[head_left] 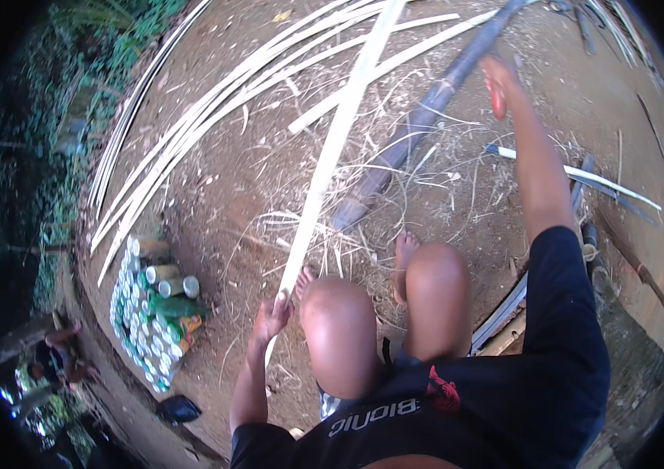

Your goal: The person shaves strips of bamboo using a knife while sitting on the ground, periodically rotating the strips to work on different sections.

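Observation:
My left hand point(273, 314) is closed around the lower part of a long, pale bamboo strip point(330, 156), which slants away past my left knee to the far edge of the view. Farther off on the right, my stretched-out right hand point(495, 72) is closed on a tool with a red handle point(498, 105). Blur hides the tool's other end. That hand is beside a dark bamboo pole point(418, 125), which lies on the ground in front of my feet. Thin curled shavings point(379, 184) are scattered around and over the pole.
Several split bamboo strips point(215, 94) lie at the far left. Cans and bottles point(152, 313) are heaped on the left, with a black bag point(178, 409) nearby. Another person point(58, 356) is at the lower left. More strips point(582, 172) and a long stick point(645, 273) lie on the right.

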`<state>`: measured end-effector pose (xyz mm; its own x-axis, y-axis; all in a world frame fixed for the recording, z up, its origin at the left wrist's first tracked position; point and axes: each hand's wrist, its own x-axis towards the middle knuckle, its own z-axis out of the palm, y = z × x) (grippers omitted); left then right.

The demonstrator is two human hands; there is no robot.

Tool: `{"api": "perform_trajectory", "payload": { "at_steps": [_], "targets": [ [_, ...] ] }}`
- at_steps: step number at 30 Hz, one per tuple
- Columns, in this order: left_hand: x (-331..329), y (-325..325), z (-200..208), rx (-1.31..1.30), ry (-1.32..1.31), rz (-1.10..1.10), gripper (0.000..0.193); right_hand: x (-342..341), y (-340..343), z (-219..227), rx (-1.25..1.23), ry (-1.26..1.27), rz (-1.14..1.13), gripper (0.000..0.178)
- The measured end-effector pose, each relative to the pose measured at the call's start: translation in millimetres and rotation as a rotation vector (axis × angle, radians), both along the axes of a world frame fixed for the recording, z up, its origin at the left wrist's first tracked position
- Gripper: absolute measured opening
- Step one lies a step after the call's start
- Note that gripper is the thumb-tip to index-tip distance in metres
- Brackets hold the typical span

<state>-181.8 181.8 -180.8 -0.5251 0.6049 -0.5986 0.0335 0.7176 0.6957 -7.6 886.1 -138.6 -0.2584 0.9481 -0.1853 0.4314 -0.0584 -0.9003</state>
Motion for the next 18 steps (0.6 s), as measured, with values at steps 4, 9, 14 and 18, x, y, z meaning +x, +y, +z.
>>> {"api": "perform_trajectory", "payload": {
  "at_steps": [4, 9, 14, 18],
  "targets": [
    [-6, 1, -3, 0.113, 0.159, -0.011, 0.068, 79, -93, -100, -0.159, -0.032, -0.125, 0.030],
    [-7, 4, -1, 0.021, 0.292, 0.041, 0.066, 211, -310, -194, -0.075, -0.633, 0.194, 0.039],
    [1, 8, 22, -0.169, 0.398, 0.149, 0.064, 305, -442, -249, -0.231, -0.979, 0.270, 0.043],
    [13, 11, 33, -0.154, 0.508, 0.254, 0.065, 373, -468, -323, -0.344, -0.852, 0.207, 0.050]
  ]
}}
